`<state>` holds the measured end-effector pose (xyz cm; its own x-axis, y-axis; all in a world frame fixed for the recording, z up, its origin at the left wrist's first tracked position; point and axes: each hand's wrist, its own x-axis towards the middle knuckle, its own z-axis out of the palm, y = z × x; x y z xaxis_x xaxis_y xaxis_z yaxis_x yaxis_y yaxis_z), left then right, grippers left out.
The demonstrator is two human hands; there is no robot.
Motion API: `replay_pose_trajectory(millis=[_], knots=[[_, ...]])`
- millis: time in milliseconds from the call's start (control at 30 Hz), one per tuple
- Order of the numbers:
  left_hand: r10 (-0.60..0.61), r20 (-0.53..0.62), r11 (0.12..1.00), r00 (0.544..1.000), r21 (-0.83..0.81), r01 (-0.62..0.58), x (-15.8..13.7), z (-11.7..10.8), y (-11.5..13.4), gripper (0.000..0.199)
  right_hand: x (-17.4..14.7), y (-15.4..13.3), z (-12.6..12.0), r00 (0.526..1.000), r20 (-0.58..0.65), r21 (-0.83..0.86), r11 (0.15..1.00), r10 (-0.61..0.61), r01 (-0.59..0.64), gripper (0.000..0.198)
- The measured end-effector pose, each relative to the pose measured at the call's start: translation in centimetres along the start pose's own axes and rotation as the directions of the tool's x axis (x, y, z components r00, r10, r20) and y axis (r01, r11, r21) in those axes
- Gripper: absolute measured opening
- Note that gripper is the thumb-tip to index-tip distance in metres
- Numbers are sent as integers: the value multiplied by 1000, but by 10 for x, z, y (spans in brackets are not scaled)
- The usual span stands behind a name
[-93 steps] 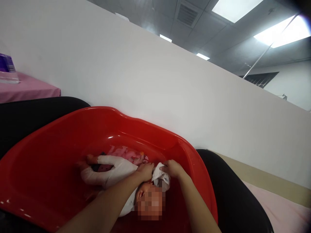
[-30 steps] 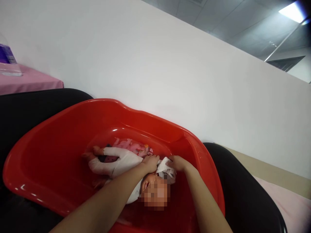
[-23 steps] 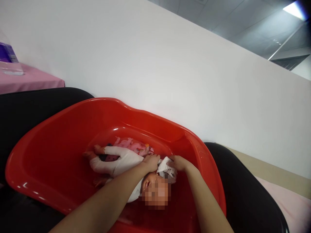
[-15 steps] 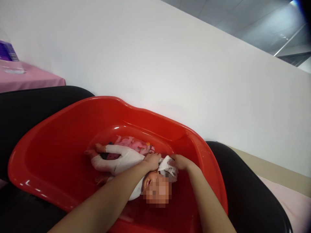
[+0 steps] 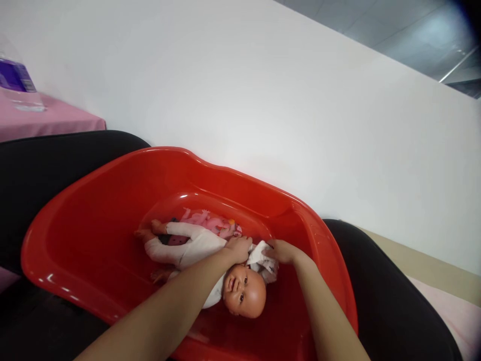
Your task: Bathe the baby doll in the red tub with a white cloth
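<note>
A baby doll (image 5: 246, 291) in white clothing lies on its back in a red plastic tub (image 5: 124, 170), its head toward the lower right and its bare feet to the left. My left hand (image 5: 239, 249) is closed at the doll's shoulder, over where its far arm would be; the fingertips are partly hidden. Beside the doll's head, my right hand (image 5: 280, 251) pinches a crumpled white garment (image 5: 261, 258) with small dark prints. The garment lies between my two hands. My left forearm hides part of the doll's chest and near arm.
Behind the doll in the tub lies a pink doll (image 5: 212, 220) among other small items. Black padded chairs (image 5: 75, 150) flank the tub on both sides. A white wall (image 5: 240, 90) rises behind. A bottle (image 5: 20, 82) stands on a pink-covered table (image 5: 71, 118) at the left.
The view has shifted slightly, so the tub and dolls appear a little further right. Both hands keep their places at the doll and the garment.
</note>
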<state>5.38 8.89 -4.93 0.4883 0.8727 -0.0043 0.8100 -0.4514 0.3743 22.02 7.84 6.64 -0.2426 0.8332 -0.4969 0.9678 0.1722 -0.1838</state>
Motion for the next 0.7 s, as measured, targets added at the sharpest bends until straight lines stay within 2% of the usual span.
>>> replay_pose_trajectory(millis=[367,700], knots=[[6,-26,1000,1000,25,-5,-1,2,-1,35,3,4,2,997,-59,-51,998,-43,40,24],[19,-53,999,998,35,-17,3,7,-3,28,-2,1,-3,996,-65,-70,996,-56,51,26]])
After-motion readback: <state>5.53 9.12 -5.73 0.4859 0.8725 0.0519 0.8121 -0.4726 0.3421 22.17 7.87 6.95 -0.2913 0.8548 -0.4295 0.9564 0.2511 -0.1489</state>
